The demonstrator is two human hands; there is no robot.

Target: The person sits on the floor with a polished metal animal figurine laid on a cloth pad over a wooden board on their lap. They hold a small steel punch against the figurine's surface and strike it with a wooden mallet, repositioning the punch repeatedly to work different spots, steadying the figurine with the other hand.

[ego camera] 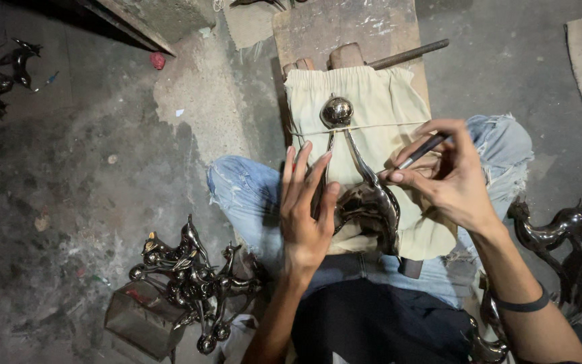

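Beige cloth [385, 114] over wooden block [345, 27] on my lap, w/ polished metal bird figure [365, 195] lying on it, ball end up. L hand [304, 216] fingers straight, flat vs figure. R hand [449, 178] pinching thin dark tool [420, 151], tip at neck

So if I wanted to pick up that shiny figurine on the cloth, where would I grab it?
Probably by the thin neck of the figurine, coming from above. It lies flat on the cloth, ball end away from the person. The neck is narrow and bare there; the left hand and right hand crowd the body.
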